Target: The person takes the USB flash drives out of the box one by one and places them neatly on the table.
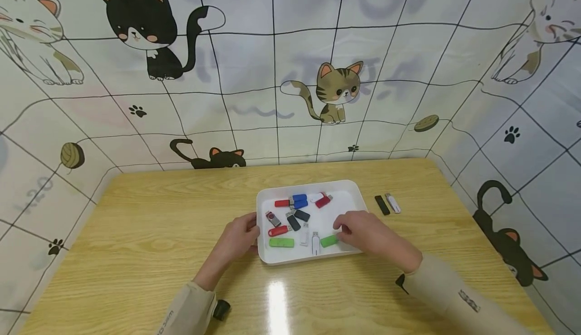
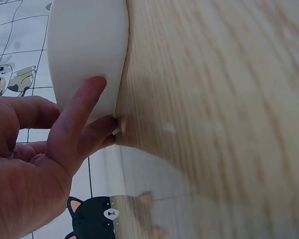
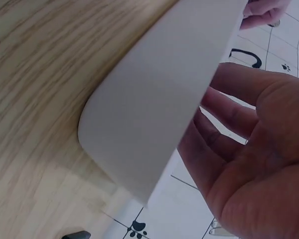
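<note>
Left hand [image 1: 237,238] grips the tray [image 1: 349,196] by its side. Right hand [image 1: 367,233], fingers curled, meets a green drive [image 1: 329,240]; grip cannot be told. About 12 other drives [image 1: 293,222] lie between the hands, judged unsorted; 2, black [image 1: 382,205] and white [image 1: 393,203], lie apart on the bench [image 1: 181,206], beyond the right hand.

The head camera looks forward and down from six o'clock over tray [image 1: 323,218] and bench [image 1: 172,214]. Both wrist cameras share the tray's outer wall [image 3: 154,94] up close; the right one also catches the left hand [image 3: 263,11] at one o'clock.
</note>
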Available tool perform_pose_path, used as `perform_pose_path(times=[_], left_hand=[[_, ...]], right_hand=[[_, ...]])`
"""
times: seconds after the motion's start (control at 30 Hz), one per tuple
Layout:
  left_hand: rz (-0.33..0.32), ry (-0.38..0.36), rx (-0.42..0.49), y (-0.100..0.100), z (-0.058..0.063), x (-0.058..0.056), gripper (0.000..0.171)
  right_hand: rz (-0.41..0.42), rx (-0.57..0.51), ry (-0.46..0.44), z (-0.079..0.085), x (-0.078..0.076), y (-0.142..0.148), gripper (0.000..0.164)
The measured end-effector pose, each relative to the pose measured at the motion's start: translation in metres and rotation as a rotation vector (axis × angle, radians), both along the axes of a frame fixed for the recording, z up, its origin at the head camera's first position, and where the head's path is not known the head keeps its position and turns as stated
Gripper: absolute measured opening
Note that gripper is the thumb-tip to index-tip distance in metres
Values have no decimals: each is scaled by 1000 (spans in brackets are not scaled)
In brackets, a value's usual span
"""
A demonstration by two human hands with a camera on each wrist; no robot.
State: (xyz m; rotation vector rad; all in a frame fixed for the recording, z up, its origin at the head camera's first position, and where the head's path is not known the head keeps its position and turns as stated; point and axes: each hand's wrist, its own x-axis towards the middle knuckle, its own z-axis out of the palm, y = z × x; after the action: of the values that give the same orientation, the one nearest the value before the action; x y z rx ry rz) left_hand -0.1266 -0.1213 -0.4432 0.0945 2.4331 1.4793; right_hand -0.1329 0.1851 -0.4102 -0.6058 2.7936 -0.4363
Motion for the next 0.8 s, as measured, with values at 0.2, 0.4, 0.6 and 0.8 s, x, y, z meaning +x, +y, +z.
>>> perform_pose_path(times=[0.2, 0.4, 0.6, 0.8], left_hand=[[3, 6, -18, -1, -2, -1, 48], [5, -19, -8, -1, -2, 1, 49], [6, -11, -11, 0, -2, 0, 48], [5, 5, -14, -1, -1, -1, 48]], right_hand=[[17, 61, -32, -5, 1, -11, 17], [7, 80, -77, -10, 0, -17, 14], [-4, 90, -36, -14, -3, -15, 14], [-17, 95, -19, -12, -9, -14, 17]])
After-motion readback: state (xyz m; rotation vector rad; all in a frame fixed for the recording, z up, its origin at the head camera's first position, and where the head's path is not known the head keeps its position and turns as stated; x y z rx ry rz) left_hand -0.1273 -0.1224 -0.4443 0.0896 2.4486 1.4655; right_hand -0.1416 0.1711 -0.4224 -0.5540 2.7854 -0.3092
